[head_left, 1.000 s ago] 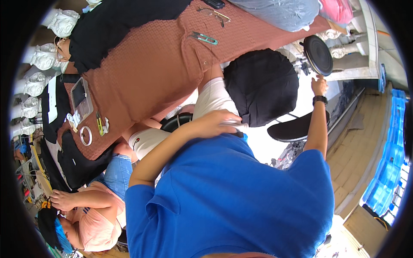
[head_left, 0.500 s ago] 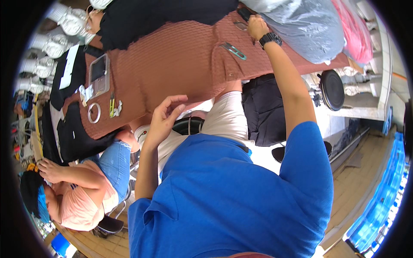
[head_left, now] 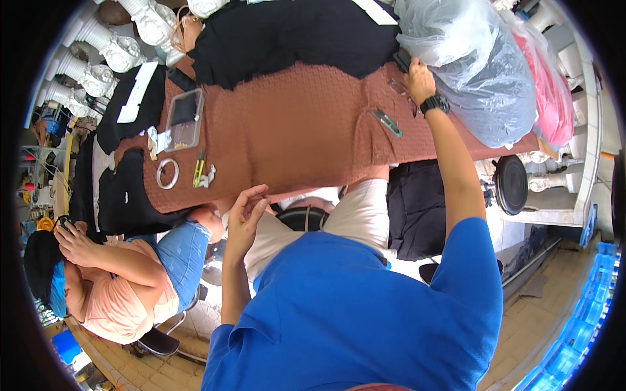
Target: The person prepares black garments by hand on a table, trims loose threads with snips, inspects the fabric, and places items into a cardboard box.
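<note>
My right hand [head_left: 420,81] is stretched to the far right part of the brown-covered table [head_left: 287,137], with a black watch [head_left: 435,103] on the wrist. Its fingers are closed at a small dark object [head_left: 402,60] beside a grey plastic bag [head_left: 479,85]; the object's kind is not clear. Close by lie eyeglasses [head_left: 396,85] and green thread snips [head_left: 387,122]. Near the table's front edge, my left hand [head_left: 242,225] hovers over my lap, its fingers loosely bent and apart, holding nothing.
Black cloth [head_left: 293,36] covers the far side. At left are a clear plastic box [head_left: 185,120], a white tape roll [head_left: 167,174] and a yellow cutter [head_left: 199,169]. A pink bag [head_left: 554,111] stands at right. Another person [head_left: 130,280] sits at left, hands raised.
The view has shifted, so the table and its things appear lower and farther right. My left hand's fingers have drawn somewhat closer together. My right hand stays at the dark object.
</note>
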`<state>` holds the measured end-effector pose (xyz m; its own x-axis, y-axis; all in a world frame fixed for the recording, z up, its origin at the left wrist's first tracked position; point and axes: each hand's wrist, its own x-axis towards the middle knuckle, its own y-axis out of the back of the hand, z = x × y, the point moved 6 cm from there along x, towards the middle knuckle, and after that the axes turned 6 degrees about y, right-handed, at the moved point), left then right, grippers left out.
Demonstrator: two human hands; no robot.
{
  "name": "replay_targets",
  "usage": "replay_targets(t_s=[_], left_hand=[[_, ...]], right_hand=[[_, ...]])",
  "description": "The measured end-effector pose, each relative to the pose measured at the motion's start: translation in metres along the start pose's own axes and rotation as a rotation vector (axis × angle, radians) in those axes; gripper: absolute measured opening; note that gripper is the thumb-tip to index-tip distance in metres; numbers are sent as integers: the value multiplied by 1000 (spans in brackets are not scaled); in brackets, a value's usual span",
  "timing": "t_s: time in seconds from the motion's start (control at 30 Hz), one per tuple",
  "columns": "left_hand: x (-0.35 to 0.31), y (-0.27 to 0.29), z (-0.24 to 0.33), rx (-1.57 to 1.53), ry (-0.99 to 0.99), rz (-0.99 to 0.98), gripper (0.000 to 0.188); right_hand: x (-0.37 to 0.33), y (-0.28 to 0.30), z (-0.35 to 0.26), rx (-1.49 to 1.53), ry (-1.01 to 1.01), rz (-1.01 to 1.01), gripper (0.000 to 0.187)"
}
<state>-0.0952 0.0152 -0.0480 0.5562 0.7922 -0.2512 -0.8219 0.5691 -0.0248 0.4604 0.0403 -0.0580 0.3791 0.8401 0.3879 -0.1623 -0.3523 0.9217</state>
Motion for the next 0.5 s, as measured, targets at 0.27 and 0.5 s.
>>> replay_targets(t_s=[0.27, 0.5], left_hand=[[28, -6, 77, 330, -397, 195, 62], [38, -39, 145, 608, -682, -8, 87]], right_hand=[[-39, 106, -95, 1057, -43, -176, 48], [-119, 148, -215, 2007, -168, -980, 62]])
